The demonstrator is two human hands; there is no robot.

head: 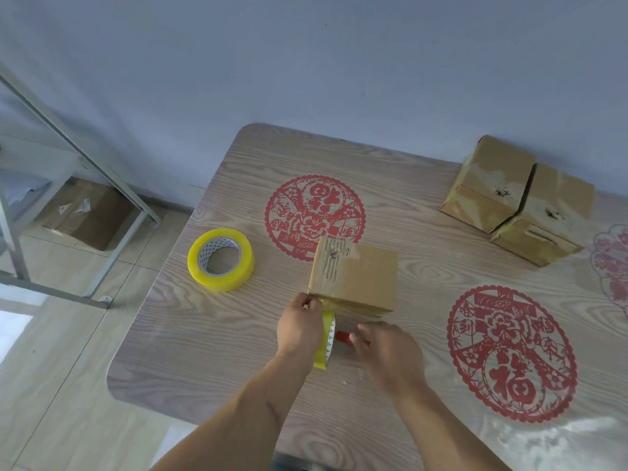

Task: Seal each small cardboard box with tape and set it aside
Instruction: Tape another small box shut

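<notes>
A small cardboard box [356, 275] stands in the middle of the wooden table [210, 334]. My left hand [299, 326] grips a yellow tape roll [326, 339] held on edge just below the box, its fingertips at the box's lower left corner. My right hand [387, 355] is to the right of the roll and holds a red-handled tool [345, 337], mostly hidden by the fingers. A second yellow tape roll [221, 260] lies flat at the left of the table.
Two more small cardboard boxes [520, 202] sit side by side at the table's far right. Red paper-cut decorations [314, 215] mark the tabletop. A metal frame [78, 164] and a larger carton [88, 212] stand on the floor to the left.
</notes>
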